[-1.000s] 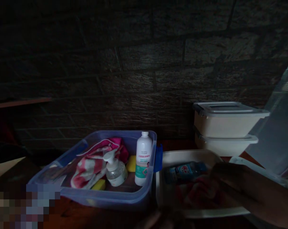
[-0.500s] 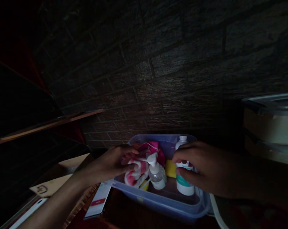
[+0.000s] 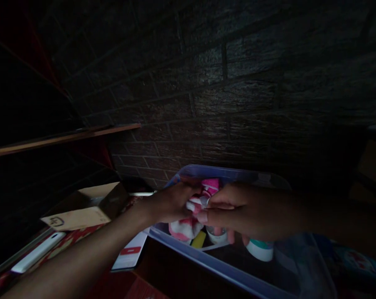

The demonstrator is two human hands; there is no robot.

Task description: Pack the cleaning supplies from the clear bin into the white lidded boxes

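Observation:
Both hands reach into a translucent blue plastic bin (image 3: 203, 259). My left hand (image 3: 175, 202) is closed on a fluffy pink-and-white cloth (image 3: 183, 230), its fingertips partly hidden in the folds. My right hand (image 3: 234, 209) is wrapped round a clear pump bottle (image 3: 217, 237) just beside the cloth; its fingers cover most of the bottle and the pump head. Under the right hand shows the base of a white bottle with a teal label (image 3: 261, 250). A bright pink cloth (image 3: 210, 185) lies behind, and something yellow (image 3: 199, 239) sits at the front.
Left of the bin lie a phone-like white and red flat object (image 3: 130, 251), an open cardboard box (image 3: 82, 207) and a white long object (image 3: 38, 252). A dark brick-patterned wall (image 3: 190, 104) rises behind. A wooden shelf edge (image 3: 66, 139) juts out at left.
My right hand has left the white bottle and moved left onto the pump bottle. My left hand has pushed further over the striped cloth. The view has shifted, with the bin appearing larger.

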